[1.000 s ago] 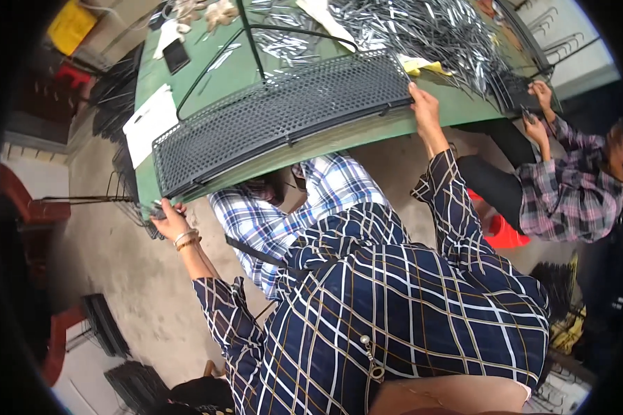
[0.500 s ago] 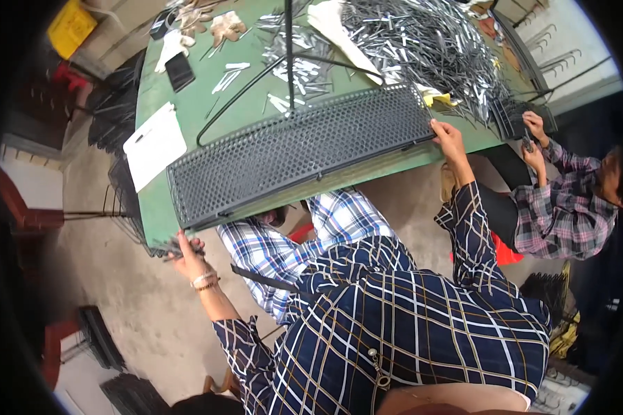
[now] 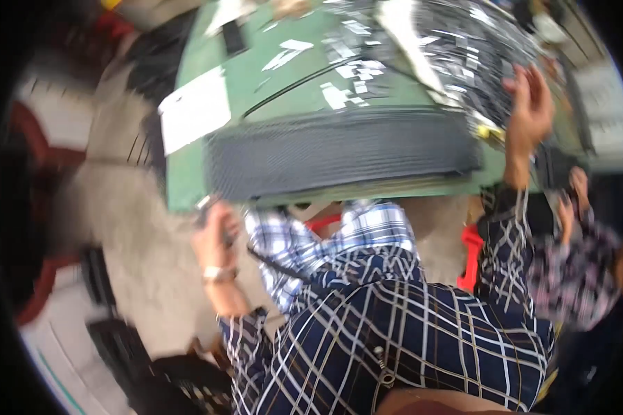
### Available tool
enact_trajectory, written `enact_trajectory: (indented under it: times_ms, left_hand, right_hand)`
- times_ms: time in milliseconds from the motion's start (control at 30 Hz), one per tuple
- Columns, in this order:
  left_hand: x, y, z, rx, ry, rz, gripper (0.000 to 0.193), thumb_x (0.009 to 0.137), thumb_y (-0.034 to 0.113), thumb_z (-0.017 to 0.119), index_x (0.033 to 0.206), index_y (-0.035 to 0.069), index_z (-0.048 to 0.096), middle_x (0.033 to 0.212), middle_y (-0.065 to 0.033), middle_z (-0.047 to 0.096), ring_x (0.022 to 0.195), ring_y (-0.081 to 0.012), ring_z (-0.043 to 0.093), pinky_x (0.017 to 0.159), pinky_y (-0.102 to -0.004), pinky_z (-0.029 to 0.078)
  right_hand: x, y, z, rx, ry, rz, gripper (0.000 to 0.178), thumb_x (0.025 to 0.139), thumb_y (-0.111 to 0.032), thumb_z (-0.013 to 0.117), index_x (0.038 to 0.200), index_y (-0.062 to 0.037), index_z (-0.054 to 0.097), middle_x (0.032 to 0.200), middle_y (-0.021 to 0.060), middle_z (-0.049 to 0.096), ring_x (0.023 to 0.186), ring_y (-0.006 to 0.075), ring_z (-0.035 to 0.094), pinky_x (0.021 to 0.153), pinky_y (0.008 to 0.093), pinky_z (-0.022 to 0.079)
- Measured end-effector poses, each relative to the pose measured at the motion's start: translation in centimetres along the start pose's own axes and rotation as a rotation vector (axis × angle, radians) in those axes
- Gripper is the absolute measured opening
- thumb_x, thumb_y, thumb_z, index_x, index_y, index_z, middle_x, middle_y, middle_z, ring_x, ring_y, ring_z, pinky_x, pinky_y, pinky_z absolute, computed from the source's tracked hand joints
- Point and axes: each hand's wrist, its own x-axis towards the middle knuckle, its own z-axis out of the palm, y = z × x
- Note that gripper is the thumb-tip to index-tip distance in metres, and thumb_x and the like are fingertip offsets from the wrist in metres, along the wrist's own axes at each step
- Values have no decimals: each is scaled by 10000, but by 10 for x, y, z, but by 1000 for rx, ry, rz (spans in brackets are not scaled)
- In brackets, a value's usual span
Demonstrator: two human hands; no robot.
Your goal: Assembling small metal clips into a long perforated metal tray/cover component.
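A long black perforated mesh panel (image 3: 346, 153) lies along the near edge of the green table (image 3: 187, 174), no hand on it. My left hand (image 3: 217, 232), blurred by motion, is just off the panel's near left corner, curled round some small dark strips (image 3: 203, 205). Over the table's right side, my right hand (image 3: 531, 111) is raised with its fingers stretched out, and nothing shows in it. Close to that hand is a big heap of thin dark and shiny strips (image 3: 481, 59).
White paper (image 3: 197, 111) lies at the table's left, with a dark phone (image 3: 234, 38) beyond it. A pale cloth-like roll (image 3: 410, 48) borders the heap, and loose shiny strips (image 3: 346, 90) are scattered mid-table. At right, another person's hands (image 3: 573, 200) are close to the table.
My right hand has let go of the panel's right end and moved up and right toward the heap. The panel now lies flatter on the table. The whole view has shifted and blurred.
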Motion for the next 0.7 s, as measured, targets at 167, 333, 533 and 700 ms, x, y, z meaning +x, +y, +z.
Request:
enact_trajectory:
  times_ms: [167, 333, 533, 700]
  left_hand:
    - [-15, -32, 41, -255, -485, -6, 256, 872, 135, 609, 1078, 19, 513, 815, -68, 612, 647, -116, 570, 530, -235, 462]
    - [-28, -42, 42, -267, -669, -67, 241, 891, 123, 592, 1093, 24, 506, 804, -56, 613, 656, -106, 578, 532, -209, 466]
    - [-25, -55, 38, -237, -853, -123, 182, 898, 153, 589, 1008, 30, 513, 777, -27, 594, 630, -72, 537, 532, -201, 446]
    - [-17, -57, 34, -311, -853, -127, 223, 926, 187, 543, 1086, 60, 454, 800, -36, 583, 613, -67, 524, 483, -187, 419]
  right_hand:
    - [-109, -81, 63, 49, -796, -97, 135, 861, 4, 552, 970, 31, 627, 949, 80, 631, 756, 126, 606, 658, 232, 495]
    - [-164, -101, 137, 291, -1210, 121, 202, 875, -64, 588, 1048, 36, 616, 981, 102, 625, 908, 148, 598, 767, 253, 484]
    - [-181, -99, 163, 423, -1503, 573, 205, 894, -169, 603, 971, 12, 656, 814, 14, 629, 740, 62, 559, 649, 217, 457]
    - [-192, -104, 174, 394, -1421, 697, 212, 869, -193, 631, 908, 11, 675, 686, -18, 593, 593, 38, 500, 527, 202, 407]
